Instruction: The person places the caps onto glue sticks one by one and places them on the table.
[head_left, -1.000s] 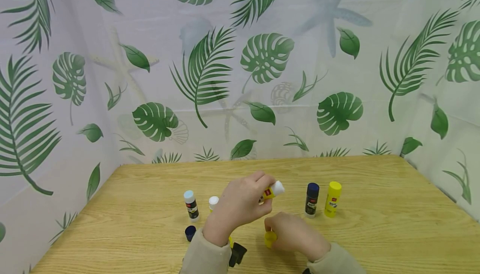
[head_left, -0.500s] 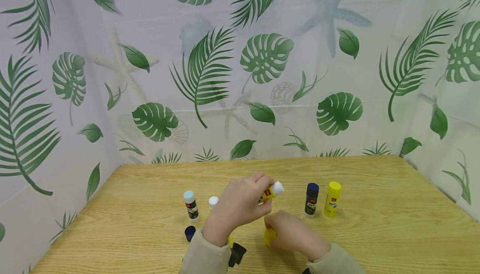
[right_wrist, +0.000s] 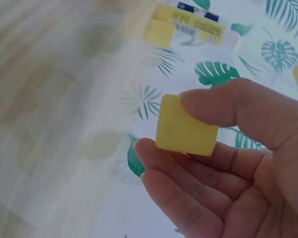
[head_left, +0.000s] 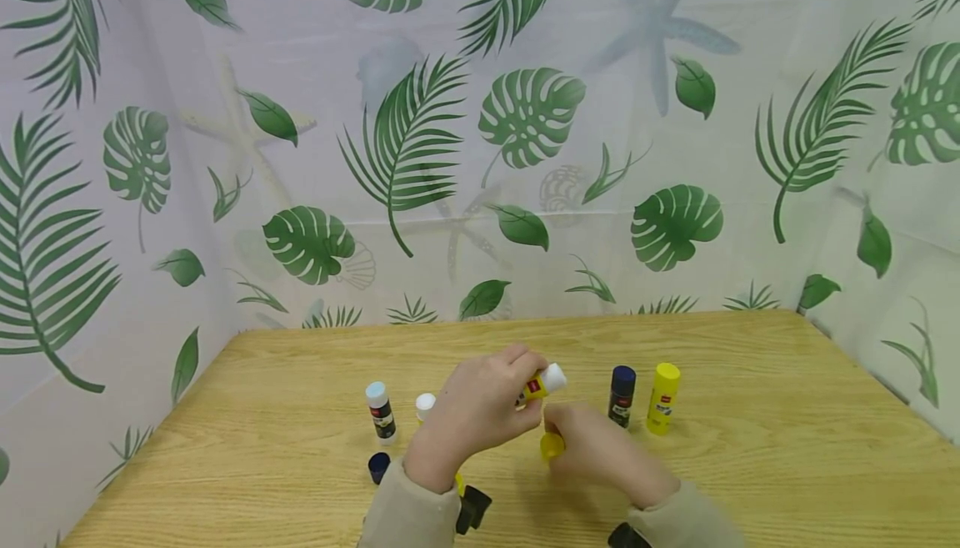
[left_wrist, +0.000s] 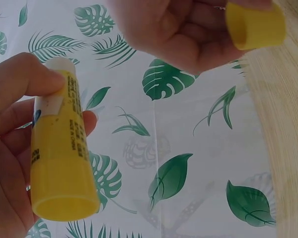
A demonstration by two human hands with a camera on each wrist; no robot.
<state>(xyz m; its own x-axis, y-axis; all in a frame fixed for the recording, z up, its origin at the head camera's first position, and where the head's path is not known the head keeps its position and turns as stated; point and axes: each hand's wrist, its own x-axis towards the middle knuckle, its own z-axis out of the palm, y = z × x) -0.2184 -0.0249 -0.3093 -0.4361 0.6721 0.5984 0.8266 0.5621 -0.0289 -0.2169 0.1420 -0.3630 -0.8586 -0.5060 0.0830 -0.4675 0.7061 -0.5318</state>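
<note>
My left hand (head_left: 480, 402) grips a yellow glue stick (head_left: 534, 388), tilted, its white end pointing right in the head view. Seen from the left wrist, the thumb presses near that white end, and the glue stick's yellow end (left_wrist: 64, 206) is a round hollow facing the camera. Close by on the right, my right hand (head_left: 592, 444) pinches a small yellow cap (head_left: 552, 447) between thumb and fingers. In the right wrist view the cap (right_wrist: 186, 126) shows its plain side, with the other fingers curled loosely below it.
A light-blue-topped glue stick (head_left: 381, 414) stands at the left beside a white-topped one (head_left: 425, 404), partly hidden. A dark cap (head_left: 378, 467) lies nearer. At the right stand a navy-capped glue stick (head_left: 622, 398) and a yellow one (head_left: 663, 402). A patterned cloth (head_left: 450, 273) backs the table.
My right hand has moved up and slightly right with the yellow cap, and is blurred now. My left hand and its glue stick have stayed almost in place.
</note>
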